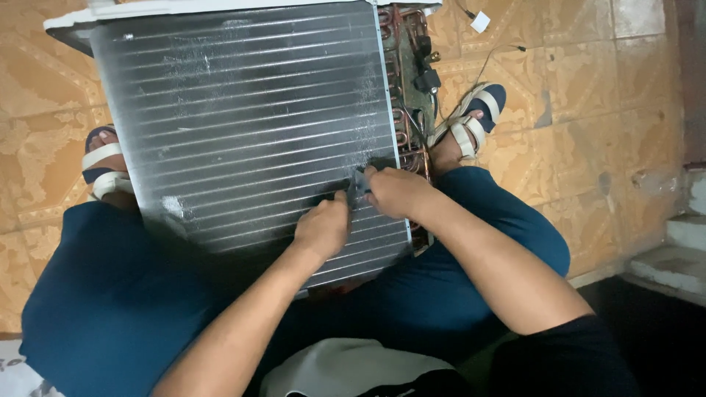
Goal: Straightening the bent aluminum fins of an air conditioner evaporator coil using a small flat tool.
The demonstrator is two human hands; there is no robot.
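Note:
A finned metal coil unit (243, 110) with silvery horizontal tubes leans between my knees on the floor. Both hands meet at its lower right part. My left hand (322, 228) is closed, pinching a small dark tool (358, 184) against the fins. My right hand (397, 192) grips the same small dark piece from the right side. The tool is mostly hidden by my fingers, and its exact shape cannot be told.
Copper pipes and black wiring (414, 66) run down the unit's right end. My sandalled feet (471, 121) rest either side on the patterned tan floor tiles (581, 88). A white connector (480, 21) lies at the top. A concrete step (673, 257) rises at right.

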